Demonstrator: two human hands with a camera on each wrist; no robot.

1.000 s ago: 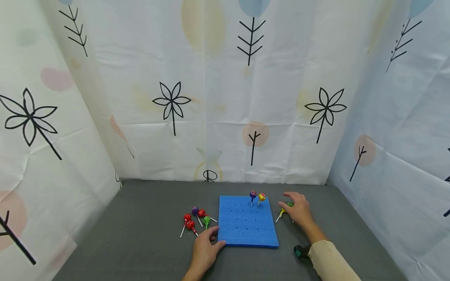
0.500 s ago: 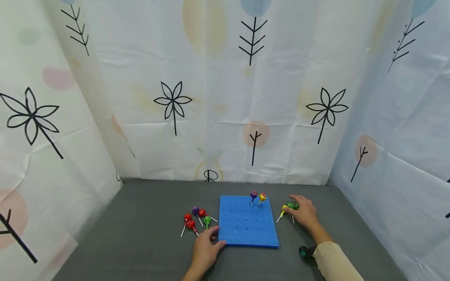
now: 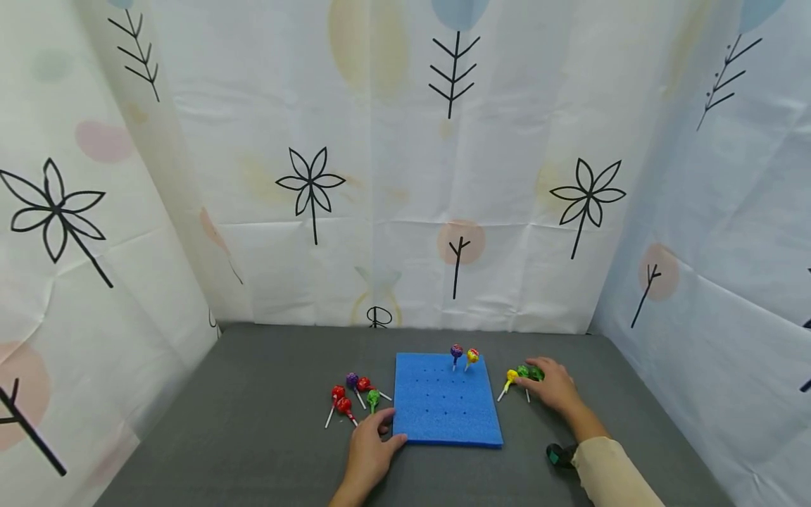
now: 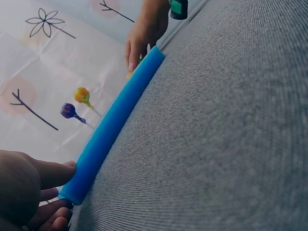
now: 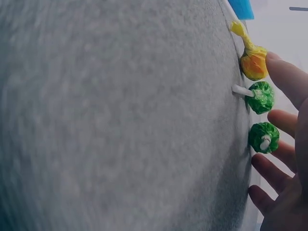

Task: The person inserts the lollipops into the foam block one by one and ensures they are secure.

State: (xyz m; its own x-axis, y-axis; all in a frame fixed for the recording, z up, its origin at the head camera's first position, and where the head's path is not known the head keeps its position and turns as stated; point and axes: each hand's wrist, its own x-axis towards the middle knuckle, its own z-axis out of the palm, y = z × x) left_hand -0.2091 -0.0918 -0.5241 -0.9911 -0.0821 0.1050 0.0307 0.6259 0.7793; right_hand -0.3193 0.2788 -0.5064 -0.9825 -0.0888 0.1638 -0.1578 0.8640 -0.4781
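A blue foam board with rows of small holes lies flat on the table. At its front left corner my left hand rests, thumb and fingertips touching the edge. Two lollipops, one purple and one yellow, stand in its back right part. To the right of the board, my right hand reaches over a yellow lollipop and two green lollipops. In the right wrist view its thumb is at the yellow one, and the other fingers spread beside the green ones.
Left of the board lie several loose lollipops: red ones, a purple one and a green one. A dark object with a green patch is at my right wrist. Patterned cloth surrounds the grey table.
My right hand has moved to the right and slightly lower, uncovering the green lollipops beside the yellow one. My left hand and the board have stayed in place.
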